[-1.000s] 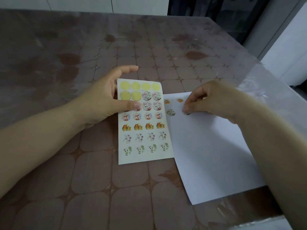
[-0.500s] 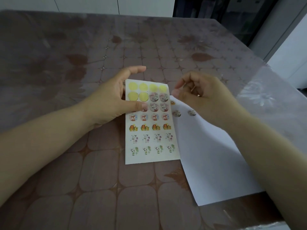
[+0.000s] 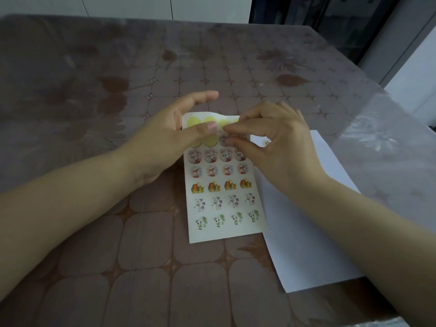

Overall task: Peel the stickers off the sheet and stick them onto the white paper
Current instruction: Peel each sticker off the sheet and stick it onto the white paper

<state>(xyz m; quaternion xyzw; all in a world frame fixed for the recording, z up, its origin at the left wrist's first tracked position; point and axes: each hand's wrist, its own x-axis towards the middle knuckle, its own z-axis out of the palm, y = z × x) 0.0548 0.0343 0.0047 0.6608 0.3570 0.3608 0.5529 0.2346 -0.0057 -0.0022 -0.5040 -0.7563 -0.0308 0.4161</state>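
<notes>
Peeling is the step in hand: a round sticker [image 3: 223, 138] in the second row of the sticker sheet [image 3: 224, 199] is pinched between the thumb and the curled fingers [image 3: 247, 118] of the right hand [image 3: 278, 149]. The sheet lies on the counter [image 3: 94, 256], its top edge a little lifted, and is pressed down by the straight thumb of the left hand [image 3: 165, 147], the index finger stretched out above. The white paper [image 3: 306, 232] lies just beside, its edge under the sheet. Next, the sticker should probably be pulled free slowly, so that it is not torn, and carried to a bare place on the paper.
</notes>
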